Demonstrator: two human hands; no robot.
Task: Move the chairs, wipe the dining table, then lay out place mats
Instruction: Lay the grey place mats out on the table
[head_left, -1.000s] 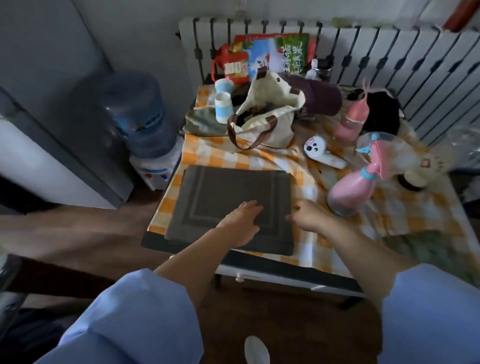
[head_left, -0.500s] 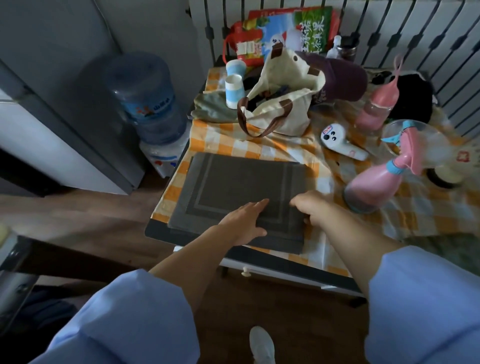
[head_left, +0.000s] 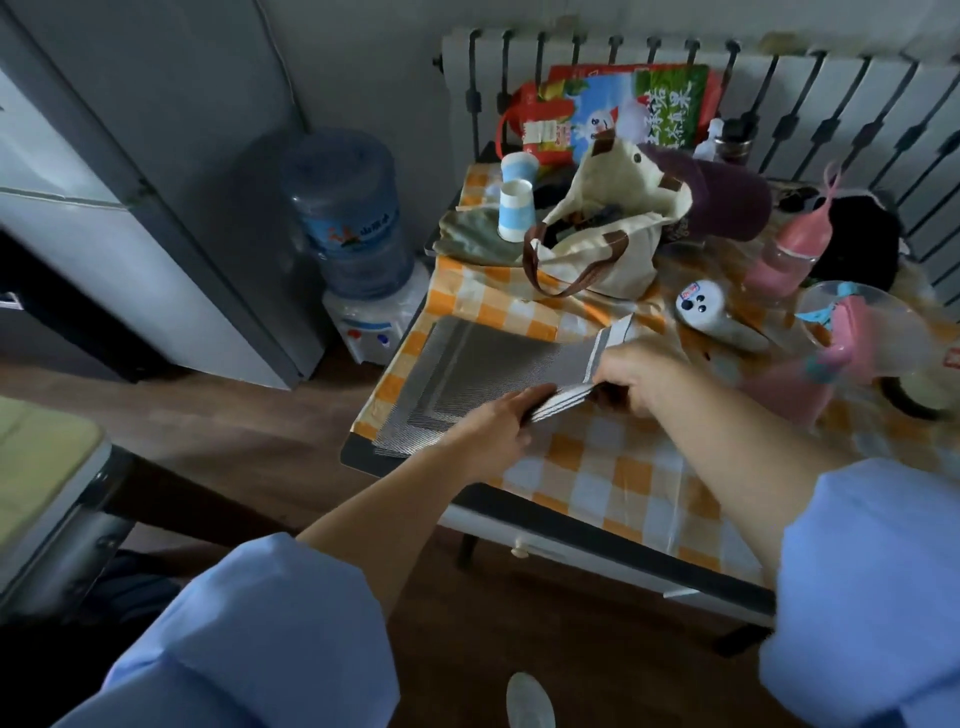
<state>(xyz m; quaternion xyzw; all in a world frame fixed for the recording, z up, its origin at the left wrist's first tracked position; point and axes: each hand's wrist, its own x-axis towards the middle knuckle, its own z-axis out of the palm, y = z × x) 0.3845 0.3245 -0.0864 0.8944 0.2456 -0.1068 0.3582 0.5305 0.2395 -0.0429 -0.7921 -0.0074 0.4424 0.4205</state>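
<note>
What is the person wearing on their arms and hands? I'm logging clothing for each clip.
Both arms wear loose, light blue sleeves, the left sleeve and right sleeve, pushed up so they bunch near the elbows and leave the forearms bare. The left hand and right hand are bare: no gloves, and no watch or rings that I can make out.

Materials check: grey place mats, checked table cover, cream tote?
Place mats: look like woven vinyl or fabric, matte; fine herringbone weave shows, and the edges flex as a thin stack.
Table cover: probably plastic sheet; glossy glare and creases.
Tote: canvas-like cloth with brown straps; it slumps.
</note>
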